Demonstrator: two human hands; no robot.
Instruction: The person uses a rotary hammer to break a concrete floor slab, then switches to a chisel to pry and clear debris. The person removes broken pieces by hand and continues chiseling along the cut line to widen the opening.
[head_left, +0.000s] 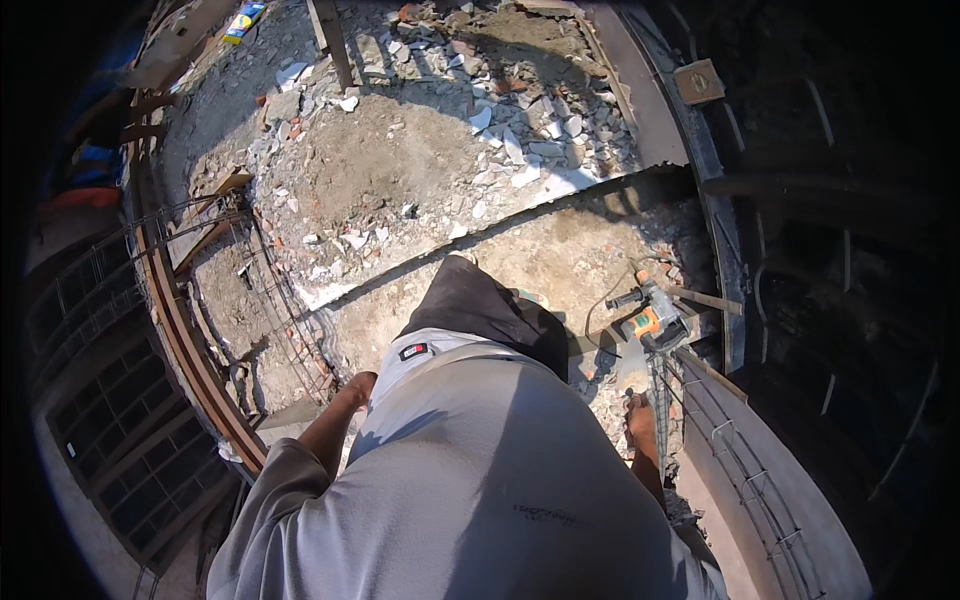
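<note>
My left hand (364, 387) hangs beside my hip, partly hidden by my shirt. What its fingers do cannot be made out. On the other side, my right hand (641, 418) is low beside a rebar cage (660, 397). Its fingers look curled, but whether they hold anything is unclear. Just beyond that hand, an orange and grey rotary hammer drill (651, 319) with a black side handle lies near the wall's end. Its dark cable (596, 307) loops over the dusty ground.
A broken slab edge (450, 244) crosses ahead, with rubble and white shards (517, 150) beyond it. Thin rebar (281, 300) sticks out at left. A wooden post (335, 45) stands ahead. More rebar (757, 480) runs along the right wall, and a brick (699, 82) sits on the ledge.
</note>
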